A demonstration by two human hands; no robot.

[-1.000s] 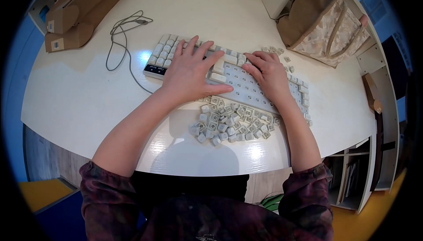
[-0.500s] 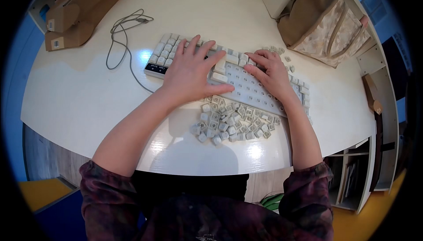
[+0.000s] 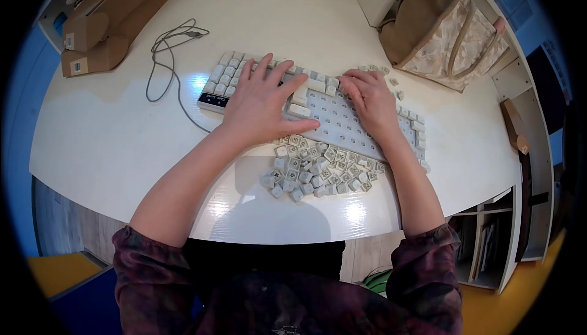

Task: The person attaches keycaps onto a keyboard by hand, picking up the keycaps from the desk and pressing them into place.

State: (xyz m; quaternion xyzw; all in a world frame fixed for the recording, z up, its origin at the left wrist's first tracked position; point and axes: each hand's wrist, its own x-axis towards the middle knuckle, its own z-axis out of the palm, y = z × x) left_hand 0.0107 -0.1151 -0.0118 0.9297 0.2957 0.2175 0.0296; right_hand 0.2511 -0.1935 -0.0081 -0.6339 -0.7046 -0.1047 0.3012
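A white keyboard (image 3: pixel 342 118) lies at a slant on the table, its key side up. Many of its keycaps are off, which leaves bare switch sockets in the middle and right. My left hand (image 3: pixel 260 102) rests over its left part, fingers spread, thumb stretched along the near edge. At the far row my right hand (image 3: pixel 372 99) has thumb and index fingertips closed together on a keycap, mostly hidden by the fingers. A heap of loose keycaps (image 3: pixel 318 170) lies just in front of the keyboard, several turned underside up.
More loose keycaps (image 3: pixel 394 82) lie behind the keyboard. A grey cable (image 3: pixel 173 66) is looped at the left. Brown cardboard (image 3: pixel 116 23) stands at the back left, and a brown patterned bag (image 3: pixel 443 35) at the back right. The white table (image 3: pixel 110 145) has a curved front edge.
My right thumb has moved up to meet the index finger at the far row. My left hand keeps its spread pose on the keyboard. The view has shifted slightly.
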